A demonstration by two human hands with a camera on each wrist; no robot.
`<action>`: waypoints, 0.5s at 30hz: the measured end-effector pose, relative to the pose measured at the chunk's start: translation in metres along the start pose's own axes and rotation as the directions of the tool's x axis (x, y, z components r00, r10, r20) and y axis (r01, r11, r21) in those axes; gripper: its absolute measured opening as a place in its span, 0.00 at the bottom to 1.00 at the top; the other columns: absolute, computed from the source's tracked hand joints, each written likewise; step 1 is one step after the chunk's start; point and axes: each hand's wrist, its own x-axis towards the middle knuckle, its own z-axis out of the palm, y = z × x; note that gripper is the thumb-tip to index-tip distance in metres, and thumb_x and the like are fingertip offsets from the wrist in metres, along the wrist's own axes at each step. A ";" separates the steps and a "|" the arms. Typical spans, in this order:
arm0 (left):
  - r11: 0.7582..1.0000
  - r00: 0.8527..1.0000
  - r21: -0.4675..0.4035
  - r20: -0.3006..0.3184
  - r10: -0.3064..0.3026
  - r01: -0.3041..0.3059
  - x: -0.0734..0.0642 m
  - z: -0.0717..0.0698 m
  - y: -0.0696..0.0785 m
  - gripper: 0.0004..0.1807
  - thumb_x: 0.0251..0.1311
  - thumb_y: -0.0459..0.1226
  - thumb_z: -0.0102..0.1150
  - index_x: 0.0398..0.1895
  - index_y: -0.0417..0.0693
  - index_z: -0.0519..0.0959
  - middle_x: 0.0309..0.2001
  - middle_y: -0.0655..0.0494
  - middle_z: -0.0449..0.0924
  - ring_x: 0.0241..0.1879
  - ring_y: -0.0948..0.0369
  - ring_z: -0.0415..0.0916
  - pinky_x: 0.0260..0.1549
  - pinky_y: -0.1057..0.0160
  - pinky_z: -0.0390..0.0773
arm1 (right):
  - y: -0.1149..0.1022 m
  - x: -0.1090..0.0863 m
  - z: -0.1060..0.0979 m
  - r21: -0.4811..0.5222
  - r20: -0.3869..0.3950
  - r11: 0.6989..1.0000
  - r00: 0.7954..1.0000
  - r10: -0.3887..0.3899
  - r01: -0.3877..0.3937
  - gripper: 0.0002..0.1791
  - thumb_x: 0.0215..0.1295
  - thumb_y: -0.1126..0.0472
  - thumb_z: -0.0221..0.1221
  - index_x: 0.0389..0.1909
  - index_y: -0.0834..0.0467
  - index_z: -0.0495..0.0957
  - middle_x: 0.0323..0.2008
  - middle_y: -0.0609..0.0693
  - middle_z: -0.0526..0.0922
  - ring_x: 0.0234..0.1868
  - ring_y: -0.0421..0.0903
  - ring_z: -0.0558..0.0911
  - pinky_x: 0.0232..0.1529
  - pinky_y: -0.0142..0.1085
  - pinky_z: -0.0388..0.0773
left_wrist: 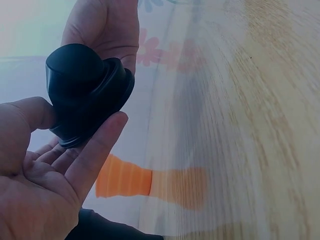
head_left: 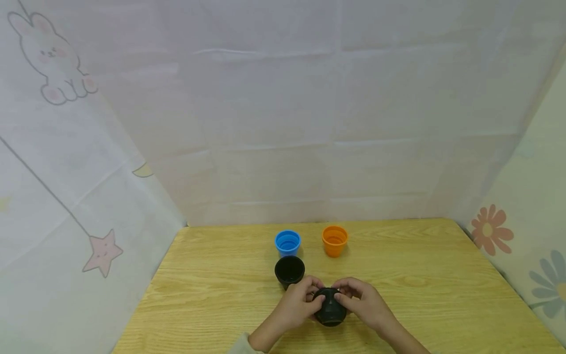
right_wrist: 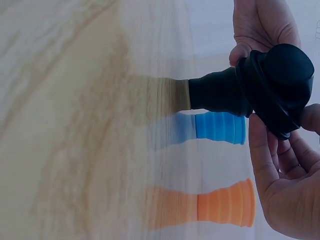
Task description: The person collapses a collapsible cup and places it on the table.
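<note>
A black collapsible cup (head_left: 330, 309) is held tilted above the table, its walls partly folded and uneven. My left hand (head_left: 296, 302) grips its left side, thumb on the near face and fingers behind. From the right, my right hand (head_left: 364, 302) pinches the same cup, its thumb close to the other thumb. In the left wrist view, the folded cup (left_wrist: 80, 95) shows a rounded bulge beside a slanted rim. Just beyond the left hand stands a second black cup (head_left: 289, 270), upright and unfolded, its lower part partly hidden by that hand.
A blue ribbed cup (head_left: 288, 241) stands upright behind the second black cup. To its right is an orange ribbed cup (head_left: 334, 242), also upright. The wooden table (head_left: 212, 285) meets pale printed cloth (head_left: 265, 123) at the back and sides.
</note>
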 end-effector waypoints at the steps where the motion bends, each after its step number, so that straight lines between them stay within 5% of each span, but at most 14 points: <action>1: 1.000 1.000 0.001 -0.001 -0.001 0.001 0.000 0.000 0.000 0.08 0.69 0.34 0.61 0.49 0.46 0.76 0.44 0.53 0.87 0.37 0.68 0.79 0.35 0.69 0.83 | 0.000 0.000 0.000 -0.006 -0.003 1.000 1.000 -0.002 0.002 0.17 0.68 0.55 0.66 0.52 0.60 0.81 0.41 0.55 0.81 0.40 0.45 0.79 0.34 0.37 0.84; 8: 0.999 1.000 -0.035 0.002 -0.029 0.029 0.001 0.002 0.001 0.08 0.69 0.33 0.61 0.48 0.46 0.76 0.44 0.51 0.87 0.39 0.67 0.81 0.30 0.67 0.85 | 0.000 0.000 0.001 -0.017 -0.015 1.000 1.000 -0.002 0.001 0.16 0.68 0.56 0.66 0.51 0.60 0.81 0.40 0.55 0.81 0.40 0.46 0.79 0.32 0.35 0.83; 15: 1.000 1.000 -0.010 -0.006 -0.006 0.006 0.003 0.001 0.003 0.09 0.69 0.34 0.61 0.49 0.47 0.76 0.44 0.55 0.86 0.41 0.68 0.81 0.39 0.66 0.84 | -0.002 0.000 0.000 0.004 -0.025 1.000 1.000 0.009 -0.009 0.17 0.69 0.56 0.65 0.52 0.61 0.81 0.39 0.55 0.81 0.39 0.46 0.80 0.32 0.35 0.84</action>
